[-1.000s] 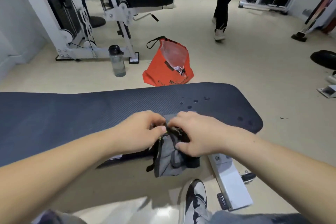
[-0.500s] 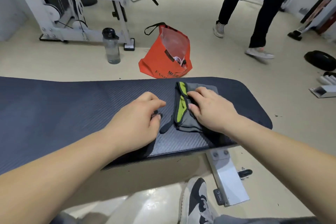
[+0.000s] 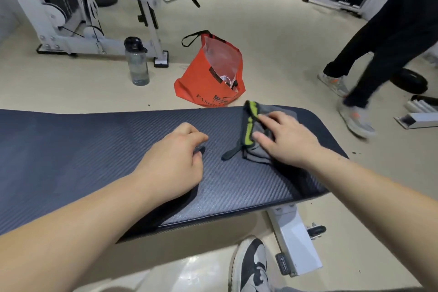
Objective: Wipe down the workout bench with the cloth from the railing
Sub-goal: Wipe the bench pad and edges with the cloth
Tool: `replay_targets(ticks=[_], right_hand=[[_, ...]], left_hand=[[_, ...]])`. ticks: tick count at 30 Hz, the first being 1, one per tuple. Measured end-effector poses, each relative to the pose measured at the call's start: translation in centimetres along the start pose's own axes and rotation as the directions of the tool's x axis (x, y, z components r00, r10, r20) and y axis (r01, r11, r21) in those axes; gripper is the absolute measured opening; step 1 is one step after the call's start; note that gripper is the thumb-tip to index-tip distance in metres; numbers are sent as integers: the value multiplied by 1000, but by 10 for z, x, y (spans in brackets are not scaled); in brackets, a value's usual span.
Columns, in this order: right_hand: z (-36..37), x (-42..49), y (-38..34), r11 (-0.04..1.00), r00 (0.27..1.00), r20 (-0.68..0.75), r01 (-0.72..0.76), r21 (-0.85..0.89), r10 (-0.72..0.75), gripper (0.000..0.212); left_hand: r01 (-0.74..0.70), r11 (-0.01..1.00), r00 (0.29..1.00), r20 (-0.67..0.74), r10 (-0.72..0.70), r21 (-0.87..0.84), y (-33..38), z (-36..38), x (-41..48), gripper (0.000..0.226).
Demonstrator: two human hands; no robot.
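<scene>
The dark textured workout bench (image 3: 99, 149) runs across the view from the left edge to its rounded right end. A folded grey cloth with a lime-green and black edge (image 3: 251, 125) lies flat on the bench near that right end. My right hand (image 3: 286, 137) presses down on the cloth with fingers spread over it. My left hand (image 3: 175, 161) rests on the bench pad just left of the cloth, fingers curled, with a small dark strap end at its fingertips.
An orange bag (image 3: 208, 76) and a water bottle (image 3: 137, 61) stand on the floor beyond the bench. A white weight machine (image 3: 78, 12) is at the back left. Another person's legs (image 3: 369, 54) pass at the right. My shoe (image 3: 251, 265) and the bench's white foot (image 3: 294, 239) are below.
The cloth went from being held in both hands at the near bench edge to lying on the pad. My right hand has since pushed it toward the far right end.
</scene>
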State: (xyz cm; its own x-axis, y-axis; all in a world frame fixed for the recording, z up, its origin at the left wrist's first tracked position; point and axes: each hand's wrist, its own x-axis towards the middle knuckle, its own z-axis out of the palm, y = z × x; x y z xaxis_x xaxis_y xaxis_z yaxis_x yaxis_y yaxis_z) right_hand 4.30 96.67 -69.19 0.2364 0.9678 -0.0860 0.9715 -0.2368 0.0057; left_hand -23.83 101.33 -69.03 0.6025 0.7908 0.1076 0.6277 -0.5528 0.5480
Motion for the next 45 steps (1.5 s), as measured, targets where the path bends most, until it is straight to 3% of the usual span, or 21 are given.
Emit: replay_targets(ticks=[3,7,9,11,13,16,19,21,25,27,29,33,35,40,42,45], right_hand=[[1,-9,-3,996,995,60,-71,-46,74,72],[-7,-47,-55,985,982,109,159,-67,-151,96],[-5,-59,-69,961,956,117,276,-35,-270,96],[-2,-50,-61,954,951,101,297,-24,-294,94],[0,-27,-34,978,975,93,206,-26,-203,89],[-1,-4,11,998,991,121,-64,-2,64,80],[-2,-8,11,992,981,146,-127,-12,127,81],[-8,-21,-14,998,985,162,-55,-23,58,87],[-9,-63,-71,960,947,167,280,-14,-274,98],[-4,-66,-70,944,934,141,331,7,-329,95],[0,-52,-44,971,967,92,237,22,-238,88],[-2,-36,14,993,987,114,-114,-3,114,73],[-1,-47,8,996,985,146,-86,-28,90,78],[-1,-88,-37,984,971,173,176,-38,-167,96],[2,-88,-22,989,979,148,144,-28,-138,91],[7,-82,29,998,991,123,-61,-14,62,78]], left_hand=[[-15,1000,1000,-7,15,11,1,0,-4,40],[-21,999,999,-23,22,32,-1,1,-5,39],[-28,999,999,-32,29,41,-1,3,-4,38],[-31,998,999,-25,32,58,1,6,-3,37],[-36,996,999,-8,37,80,5,9,-5,37],[-53,993,999,7,52,104,8,11,-9,35],[-74,989,997,-2,75,129,10,10,-12,35],[-91,985,995,-16,95,148,10,10,-13,36],[-133,979,990,-31,139,157,17,14,-9,37],[-147,979,987,-39,154,141,24,17,-8,37],[-165,978,984,-47,172,125,31,20,-7,39],[-171,979,982,-64,179,108,39,25,-8,40],[-174,978,981,-64,182,116,41,27,-9,41],[-180,977,981,-55,187,111,48,34,-4,42],[-166,981,984,-53,172,104,51,37,-4,42],[-144,984,988,-41,149,103,56,38,-7,42]])
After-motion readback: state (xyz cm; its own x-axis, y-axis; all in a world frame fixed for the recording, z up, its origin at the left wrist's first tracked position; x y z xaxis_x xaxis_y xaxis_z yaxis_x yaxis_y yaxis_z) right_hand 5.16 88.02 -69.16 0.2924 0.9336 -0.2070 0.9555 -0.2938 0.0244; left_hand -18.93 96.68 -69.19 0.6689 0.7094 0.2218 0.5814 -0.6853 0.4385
